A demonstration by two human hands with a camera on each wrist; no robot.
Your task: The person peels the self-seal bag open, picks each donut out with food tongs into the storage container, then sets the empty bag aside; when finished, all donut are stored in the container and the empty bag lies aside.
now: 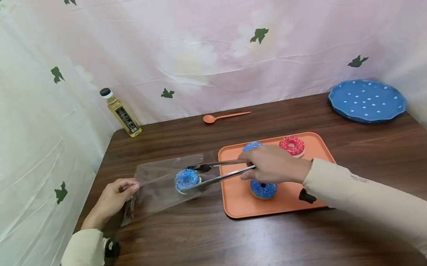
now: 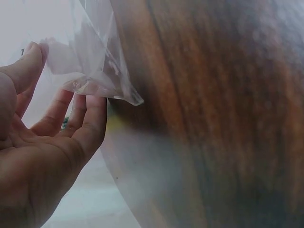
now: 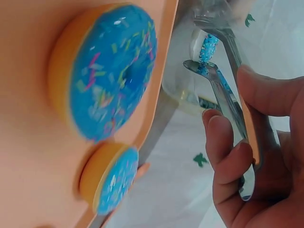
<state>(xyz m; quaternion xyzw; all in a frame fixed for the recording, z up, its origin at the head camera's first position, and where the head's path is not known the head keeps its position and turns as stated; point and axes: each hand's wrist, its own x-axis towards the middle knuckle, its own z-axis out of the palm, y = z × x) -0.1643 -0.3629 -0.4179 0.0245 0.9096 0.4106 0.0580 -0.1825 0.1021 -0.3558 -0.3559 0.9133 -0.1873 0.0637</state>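
My left hand [image 1: 113, 198] pinches the edge of a clear plastic bag [image 1: 153, 174] spread over the table's left side; the bag's creased corner shows in the left wrist view. With curled fingers, my right hand [image 1: 269, 163] grips metal tongs [image 1: 230, 175] pointing left. Between their tips sits a blue sprinkled donut [image 1: 187, 179], apparently inside the bag; whether the tips press it I cannot tell. Below the right hand, another blue donut [image 1: 264, 188] lies on the orange tray [image 1: 241, 209]. A third blue donut [image 1: 252, 145], partly hidden, and a red donut [image 1: 292, 145] lie farther back.
A bottle of yellow liquid [image 1: 123, 114] stands at the back left corner. An orange spoon [image 1: 225, 116] lies along the table's back edge. At the back right is a blue dotted plate [image 1: 370, 100]. Hanging cloth [image 1: 199, 38] borders the table behind and at both sides.
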